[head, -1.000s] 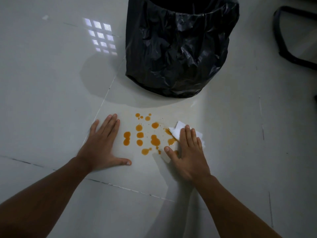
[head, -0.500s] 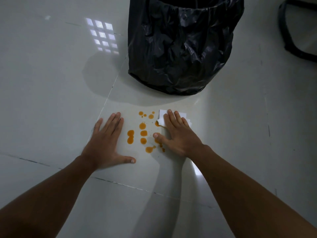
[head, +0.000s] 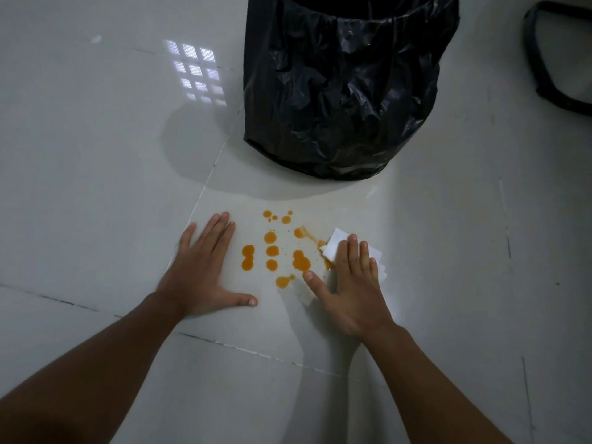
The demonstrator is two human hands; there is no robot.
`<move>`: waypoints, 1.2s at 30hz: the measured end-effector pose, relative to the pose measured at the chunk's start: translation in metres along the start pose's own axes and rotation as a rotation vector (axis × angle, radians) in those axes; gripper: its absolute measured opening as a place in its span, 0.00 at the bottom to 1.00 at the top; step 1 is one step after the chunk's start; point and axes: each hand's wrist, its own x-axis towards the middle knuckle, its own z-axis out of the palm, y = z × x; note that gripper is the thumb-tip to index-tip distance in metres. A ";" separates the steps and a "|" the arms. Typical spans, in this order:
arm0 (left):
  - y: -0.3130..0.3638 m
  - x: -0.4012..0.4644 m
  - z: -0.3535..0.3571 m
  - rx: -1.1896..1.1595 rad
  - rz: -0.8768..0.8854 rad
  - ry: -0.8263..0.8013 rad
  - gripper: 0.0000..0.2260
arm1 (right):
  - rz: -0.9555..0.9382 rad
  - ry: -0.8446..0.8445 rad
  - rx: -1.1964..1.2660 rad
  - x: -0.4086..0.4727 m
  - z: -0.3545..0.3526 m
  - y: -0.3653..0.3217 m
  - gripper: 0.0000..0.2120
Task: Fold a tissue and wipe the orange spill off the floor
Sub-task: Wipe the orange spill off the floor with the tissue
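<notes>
Glossy pale tile floor (head: 96, 187): orange spill (head: 272, 251), white tissue (head: 336, 245), black-bagged bin (head: 346, 91).

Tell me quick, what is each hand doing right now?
Left hand: open, flat on the floor, holding nothing.
Right hand: open, pressing the tissue flat beside the orange spill.

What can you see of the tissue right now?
The tissue is white, thin paper, folded into a flat pad lying on the floor. The right hand presses flat on top, hiding most of it; corners stick out around the fingers. Its left edge is stained orange and touches the smeared spill.
</notes>
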 end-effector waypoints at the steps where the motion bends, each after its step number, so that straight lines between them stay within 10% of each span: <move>1: 0.001 0.000 0.000 -0.003 0.001 -0.001 0.66 | -0.032 -0.029 -0.006 0.008 -0.003 -0.001 0.51; 10: 0.001 -0.001 -0.002 -0.013 -0.005 0.001 0.66 | -0.332 -0.125 -0.170 0.049 -0.023 -0.007 0.44; 36: 0.001 -0.003 -0.001 -0.077 -0.024 -0.002 0.65 | 0.127 0.092 0.034 -0.035 0.027 -0.018 0.49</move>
